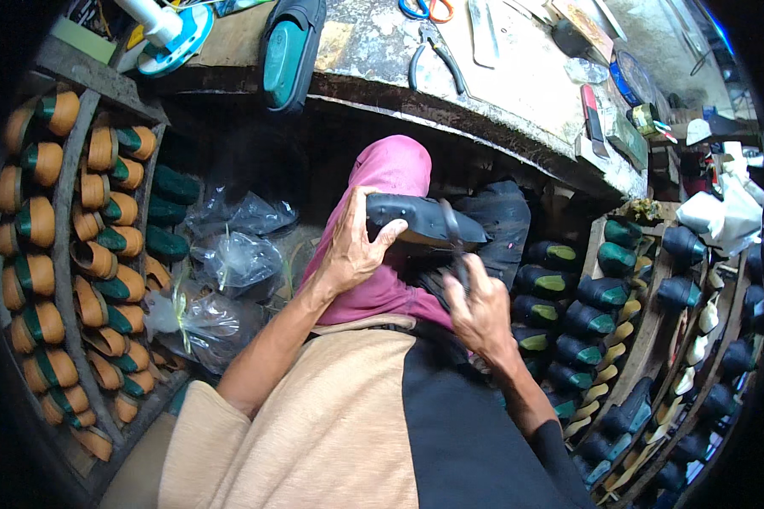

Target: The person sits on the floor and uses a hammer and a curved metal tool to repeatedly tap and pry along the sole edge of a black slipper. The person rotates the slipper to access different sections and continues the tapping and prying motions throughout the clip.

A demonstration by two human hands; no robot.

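Observation:
My left hand (361,242) is closed on the heel end of a dark shoe (407,214), which lies on its side over my lap with its toe to the right. The thumb presses on the shoe's near edge. In my right hand (481,310) is a slim dark hand tool (452,227) with a greyish, slightly curved end. That end crosses in front of the shoe's right part; whether it touches cannot be seen. Motion blurs the tool, so its exact kind is unclear. Beneath the shoe, pink cloth (390,165) covers one knee.
Ahead stands a worn workbench (356,51) with a dark green-soled shoe (287,64), pliers (433,58), scissors (427,8) and a red-handled cutter (592,119). Racks of brown shoes (36,216) rise at left, dark shoes (603,291) at right. Plastic bags (238,259) lie on the left.

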